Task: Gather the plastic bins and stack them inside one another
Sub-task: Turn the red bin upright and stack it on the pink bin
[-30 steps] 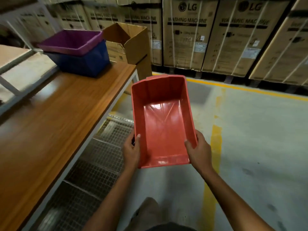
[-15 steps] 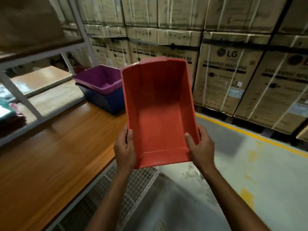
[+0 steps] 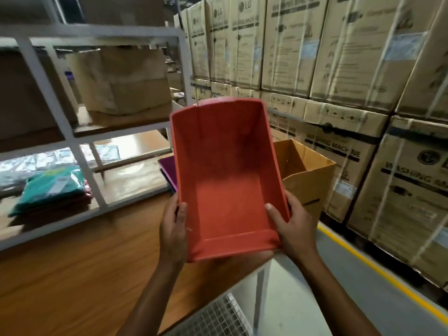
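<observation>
Red bin held up over the worktop's right edge. Left hand and right hand: grip curled round its side walls, thumbs inside. Purple bin sits behind, mostly hidden. Red bin not yet nested; lowering it in likely remains.

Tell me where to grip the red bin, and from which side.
Grip the red bin by its long side walls near the low front lip, one hand from each side, thumbs over the rim, as the left hand and right hand do. Its open top leaves both rims free.
</observation>
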Available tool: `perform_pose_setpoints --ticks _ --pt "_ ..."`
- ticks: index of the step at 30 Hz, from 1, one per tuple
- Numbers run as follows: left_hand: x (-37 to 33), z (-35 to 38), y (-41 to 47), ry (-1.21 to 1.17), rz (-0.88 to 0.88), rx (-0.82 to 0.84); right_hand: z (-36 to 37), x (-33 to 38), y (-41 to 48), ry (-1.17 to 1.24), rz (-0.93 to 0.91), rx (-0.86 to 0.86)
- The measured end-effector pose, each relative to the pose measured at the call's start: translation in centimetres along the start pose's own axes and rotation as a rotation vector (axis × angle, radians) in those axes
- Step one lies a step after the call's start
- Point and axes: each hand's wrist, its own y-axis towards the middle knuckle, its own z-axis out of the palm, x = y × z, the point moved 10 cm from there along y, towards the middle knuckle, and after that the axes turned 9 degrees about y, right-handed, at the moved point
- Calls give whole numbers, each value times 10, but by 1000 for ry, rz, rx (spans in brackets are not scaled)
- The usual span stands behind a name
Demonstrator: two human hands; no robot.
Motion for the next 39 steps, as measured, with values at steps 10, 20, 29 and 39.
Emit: perform_pose_setpoints --ticks 10,20,29,39 --pt "-4 19 77 108 -90 -282 40 2 153 73 -116 226" --pt "1 19 158 164 -291 -394 109 14 253 16 -51 389" --pt "75 16 201 236 -542 -182 175 -43 290 -84 163 505" --pt "111 23 212 358 -545 -70 211 -84 291 -438 128 613"
